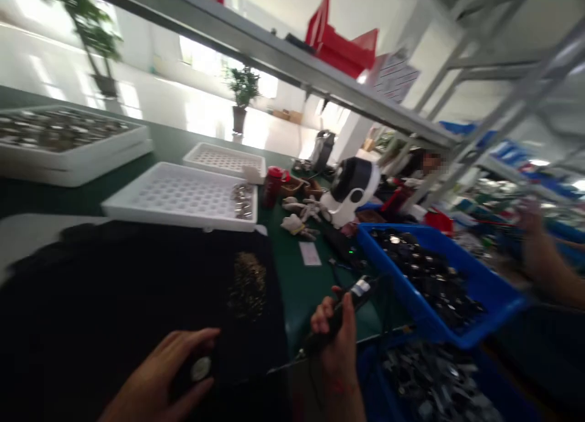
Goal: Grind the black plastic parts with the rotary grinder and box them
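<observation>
My left hand (158,376) grips a small black round part (194,370) with a silver disc on its face, low over a black cloth (123,288). A patch of tiny brassy pieces (247,286) lies on that cloth, up and to the right of this hand. My right hand (338,343) is closed around a black corded electric screwdriver (340,318), whose thin metal shaft points down and left towards the other hand. The shaft does not appear to touch the round part.
A blue crate (496,294) of dark round parts stands right of my right hand, above a second blue bin (402,373) of dark metal parts. White trays (123,205) lie beyond the cloth. A co-worker's hand (532,236) shows at the right, under a metal shelf (274,59).
</observation>
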`<state>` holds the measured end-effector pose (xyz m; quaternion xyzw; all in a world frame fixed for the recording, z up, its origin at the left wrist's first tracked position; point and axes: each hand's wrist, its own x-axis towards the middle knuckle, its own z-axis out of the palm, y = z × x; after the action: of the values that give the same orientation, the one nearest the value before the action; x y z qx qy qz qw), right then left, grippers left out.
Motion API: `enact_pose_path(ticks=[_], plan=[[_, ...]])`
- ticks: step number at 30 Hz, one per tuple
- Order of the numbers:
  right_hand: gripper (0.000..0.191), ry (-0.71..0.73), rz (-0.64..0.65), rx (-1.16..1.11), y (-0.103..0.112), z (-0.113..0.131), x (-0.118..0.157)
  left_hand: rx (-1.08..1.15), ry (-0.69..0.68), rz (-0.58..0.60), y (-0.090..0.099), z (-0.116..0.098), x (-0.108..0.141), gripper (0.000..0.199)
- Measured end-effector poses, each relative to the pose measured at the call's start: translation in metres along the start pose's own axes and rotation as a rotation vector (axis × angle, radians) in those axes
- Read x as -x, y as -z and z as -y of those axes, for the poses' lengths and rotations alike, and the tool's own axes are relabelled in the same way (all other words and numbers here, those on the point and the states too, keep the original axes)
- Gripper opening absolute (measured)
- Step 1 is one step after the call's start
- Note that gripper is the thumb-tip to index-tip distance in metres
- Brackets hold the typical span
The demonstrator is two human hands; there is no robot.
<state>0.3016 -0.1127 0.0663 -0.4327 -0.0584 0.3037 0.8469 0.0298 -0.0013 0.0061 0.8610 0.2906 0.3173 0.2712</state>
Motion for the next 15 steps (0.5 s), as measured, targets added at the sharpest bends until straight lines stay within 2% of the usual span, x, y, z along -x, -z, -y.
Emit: enact_pose_path(ticks=[1, 3, 9, 15], plan=[[0.062, -0.025, 0.001, -0.003, 0.001, 0.0, -0.002, 0.042, 0.026, 0.017, 0.014, -0.004, 0.008, 0.04], [0.06, -0.052, 0.001, 0.003, 0.002, 0.002, -0.006, 0.14, 0.067, 0.004, 0.026, -0.014, 0.011, 0.057], [0.057, -0.062, -0.007, 0.051, 0.005, 0.012, -0.005, 0.202, 0.119, 0.063, 0.029, -0.036, 0.002, 0.082], [0.062, -0.057, -0.036, 0.084, 0.002, 0.012, -0.007, 0.14, 0.065, 0.092, 0.042, -0.044, 0.009, 0.089]])
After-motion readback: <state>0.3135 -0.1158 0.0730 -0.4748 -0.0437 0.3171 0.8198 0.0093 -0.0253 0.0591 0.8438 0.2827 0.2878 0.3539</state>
